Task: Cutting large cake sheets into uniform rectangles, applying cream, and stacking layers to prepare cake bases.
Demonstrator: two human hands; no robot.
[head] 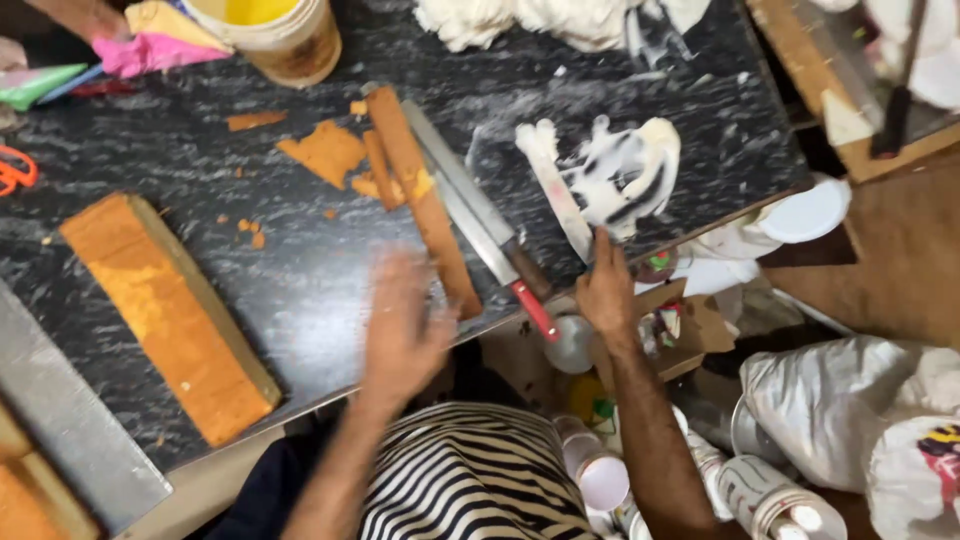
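My left hand [400, 325] is blurred, fingers spread, hovering over the near end of a long thin strip of sponge cake [425, 195] on the black marbled counter [290, 280]. My right hand [605, 290] rests at the counter's edge with its fingers on the handle end of a cream-coated palette knife [555, 190]. Between the hands lies a long knife [470, 205] with a red handle [535, 310], beside the strip. A large block of sponge cake [165, 315] lies to the left. White cream [625, 170] is smeared by the palette knife.
Cake trimmings [325, 150] and crumbs lie near the strip. A bucket of yellow stuff [275, 35] and a mass of white cream [560, 20] stand at the far edge. A metal tray [65, 420] sits at lower left. Cups and bags [850, 420] crowd the floor at right.
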